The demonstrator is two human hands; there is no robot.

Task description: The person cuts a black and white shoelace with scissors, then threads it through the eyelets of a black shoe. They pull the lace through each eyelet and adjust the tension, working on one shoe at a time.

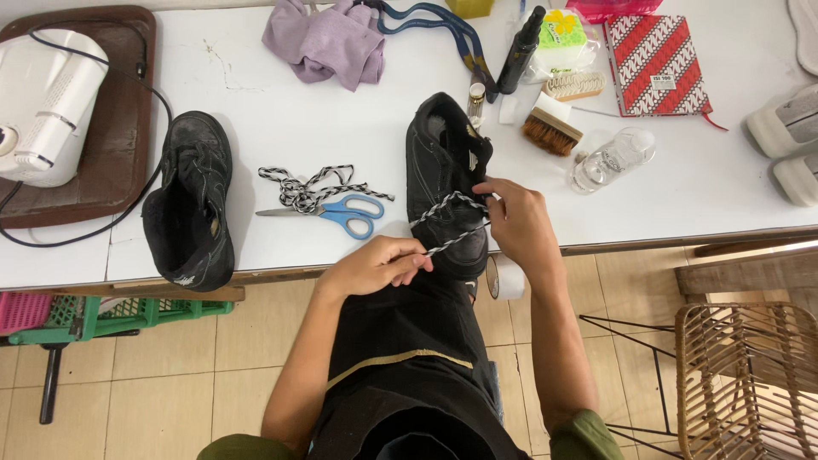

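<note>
Black apron fabric fills the near view, draped over the seated person's lap. Just above it, the left hand (375,266) is pinched shut on one end of a black-and-white braided shoelace (447,223); the right hand (518,223) grips the other run of it, fingertips at the eyelets. The lace crosses over a black shoe (443,183) standing at the table's near edge, toe toward the person. Judging by this, lacing is at an early stage: only the lower crossing shows, the upper eyelets look bare. A roll of white tape (506,278) hangs at the edge just beside the right wrist. Left of the shoe lie blue-handled scissors (345,211) on a second loose lace (307,189), and further left the other black shoe (192,204), unlaced as far as can be seen, so it appears not yet done. Surface: a white table (281,119), scuffed. Further back: a shoe brush (552,128), a clear bottle on its side (612,158), a dark spray bottle (521,49), a lilac cloth (325,41), a red patterned notebook (656,65). Floor is beige tile; a rattan chair (745,375) stands right.
</note>
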